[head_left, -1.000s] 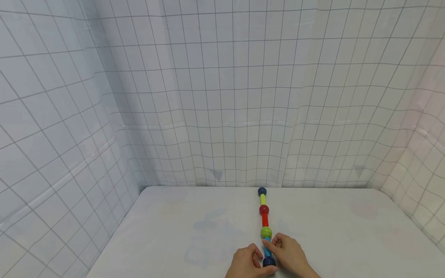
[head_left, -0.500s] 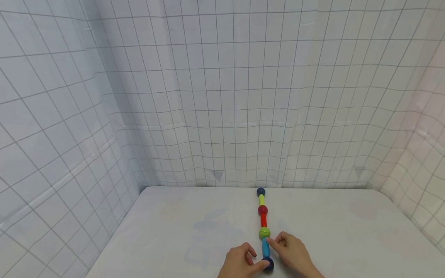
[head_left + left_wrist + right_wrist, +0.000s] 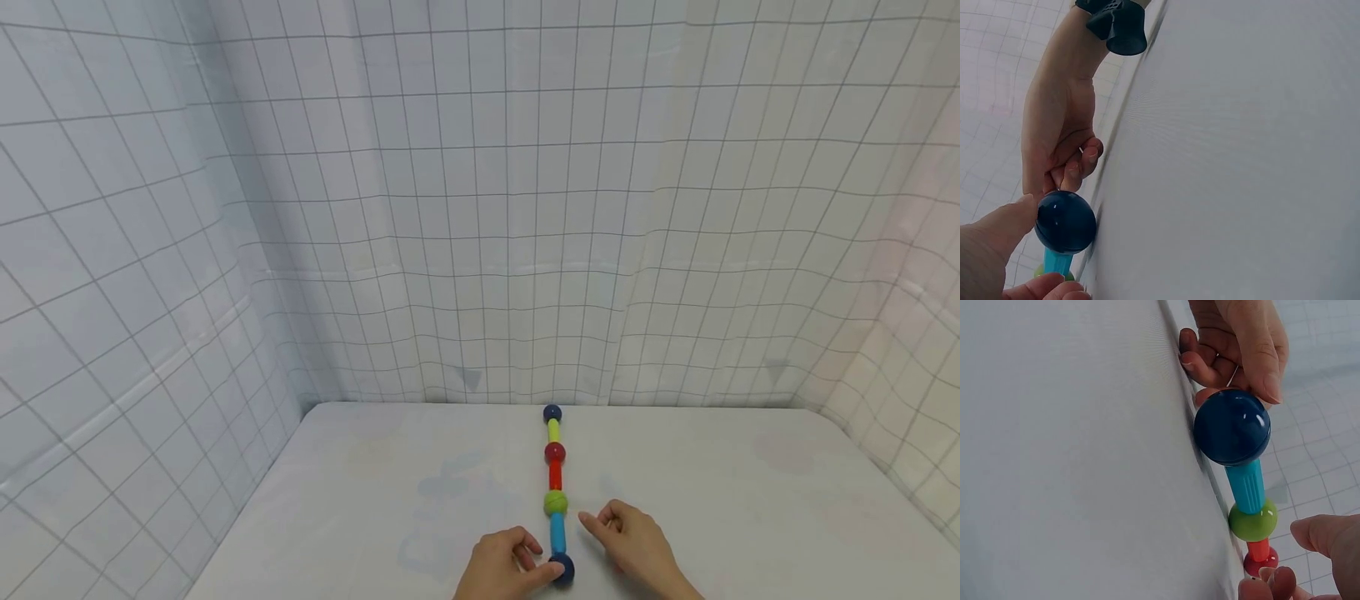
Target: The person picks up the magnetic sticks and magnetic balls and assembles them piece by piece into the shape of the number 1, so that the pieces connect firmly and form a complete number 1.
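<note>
A straight chain of balls and rods lies on the table. From near to far in the head view come a dark blue ball [image 3: 562,570], a light blue rod [image 3: 558,533], a green ball [image 3: 556,503], a red rod [image 3: 555,476], a red ball [image 3: 555,452], a yellow-green rod [image 3: 553,431] and another dark blue ball [image 3: 552,412]. My left hand [image 3: 498,567] touches the nearest ball with its straight thumb, its other fingers loosely bent at the left. Just right of the chain, my right hand [image 3: 633,542] stays apart from it, holding nothing.
A white table [image 3: 375,483] spreads to both sides of the chain. Grid-patterned white curtains [image 3: 480,208] hang behind it and along the sides. A black band [image 3: 1116,25] circles the right wrist in the left wrist view.
The whole chain has shifted left across the table, and my left hand has moved left with it. My right thumb, earlier on the light blue rod, has come away from it.
</note>
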The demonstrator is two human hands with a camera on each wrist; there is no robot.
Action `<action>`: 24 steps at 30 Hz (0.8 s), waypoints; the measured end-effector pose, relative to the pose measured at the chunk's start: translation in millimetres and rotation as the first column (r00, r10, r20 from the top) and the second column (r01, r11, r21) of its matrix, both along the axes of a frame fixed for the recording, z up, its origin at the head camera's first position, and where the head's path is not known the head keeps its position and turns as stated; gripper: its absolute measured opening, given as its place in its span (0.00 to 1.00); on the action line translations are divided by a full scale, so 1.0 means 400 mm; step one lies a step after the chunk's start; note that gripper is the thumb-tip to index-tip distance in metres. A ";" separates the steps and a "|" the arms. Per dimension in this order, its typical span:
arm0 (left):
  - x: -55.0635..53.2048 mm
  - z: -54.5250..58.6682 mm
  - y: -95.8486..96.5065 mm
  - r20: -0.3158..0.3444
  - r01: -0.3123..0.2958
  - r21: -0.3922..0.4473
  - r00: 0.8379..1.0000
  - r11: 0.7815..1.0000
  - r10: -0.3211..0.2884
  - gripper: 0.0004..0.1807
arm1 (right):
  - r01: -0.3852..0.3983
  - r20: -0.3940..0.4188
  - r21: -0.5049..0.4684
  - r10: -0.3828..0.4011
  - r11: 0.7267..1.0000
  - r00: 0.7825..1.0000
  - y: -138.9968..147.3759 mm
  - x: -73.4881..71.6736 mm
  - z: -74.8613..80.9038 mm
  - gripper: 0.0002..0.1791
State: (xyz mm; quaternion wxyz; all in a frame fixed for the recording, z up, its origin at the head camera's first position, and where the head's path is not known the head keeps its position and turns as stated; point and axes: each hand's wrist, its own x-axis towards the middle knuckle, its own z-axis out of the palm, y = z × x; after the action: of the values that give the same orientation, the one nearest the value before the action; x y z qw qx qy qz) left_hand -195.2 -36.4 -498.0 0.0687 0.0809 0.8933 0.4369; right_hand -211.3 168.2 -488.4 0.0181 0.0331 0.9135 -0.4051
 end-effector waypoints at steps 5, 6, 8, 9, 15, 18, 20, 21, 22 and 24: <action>0.001 0.001 0.006 0.012 -0.001 -0.016 1.000 1.000 0.001 0.21 | -0.003 0.011 0.014 0.003 1.000 1.000 -0.002 0.001 0.000 0.23; 0.002 0.001 0.007 0.013 0.000 -0.021 1.000 1.000 0.000 0.21 | -0.005 0.011 0.016 0.004 1.000 1.000 -0.003 0.001 -0.001 0.23; 0.002 0.001 0.009 0.014 0.002 -0.026 1.000 1.000 -0.002 0.21 | -0.005 0.012 0.019 0.004 1.000 1.000 -0.003 0.001 -0.002 0.23; 0.003 0.001 0.009 0.011 0.004 -0.027 1.000 1.000 -0.003 0.21 | -0.005 0.011 0.021 0.004 1.000 1.000 -0.004 0.001 -0.003 0.23; 0.002 -0.001 0.009 0.008 0.012 -0.018 1.000 1.000 -0.012 0.20 | -0.007 0.002 0.027 0.007 1.000 1.000 -0.005 0.002 -0.007 0.22; 0.002 -0.001 0.008 0.005 0.017 -0.017 1.000 1.000 -0.017 0.20 | -0.009 0.000 0.025 0.009 1.000 1.000 -0.006 0.003 -0.008 0.22; 0.001 -0.001 0.008 0.004 0.018 -0.017 1.000 1.000 -0.018 0.20 | -0.011 -0.003 0.025 0.011 1.000 1.000 -0.005 0.003 -0.009 0.23; 0.001 -0.002 0.008 0.004 0.019 -0.017 1.000 1.000 -0.019 0.20 | -0.011 -0.003 0.023 0.012 1.000 1.000 -0.004 0.003 -0.010 0.23; 0.001 -0.002 0.008 0.005 0.018 -0.018 1.000 1.000 -0.018 0.20 | -0.013 -0.005 0.023 0.014 1.000 1.000 -0.004 0.003 -0.010 0.23; 0.000 -0.003 0.008 0.004 0.016 -0.019 1.000 1.000 -0.016 0.20 | -0.009 0.000 0.023 0.009 1.000 1.000 -0.003 0.002 -0.010 0.23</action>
State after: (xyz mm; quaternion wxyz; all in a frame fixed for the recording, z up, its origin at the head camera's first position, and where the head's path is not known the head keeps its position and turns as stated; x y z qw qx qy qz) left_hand -195.1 -33.1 -499.1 0.0748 0.0865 0.8966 0.4279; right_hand -210.7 167.2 -492.3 0.0193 0.0291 0.9182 -0.3946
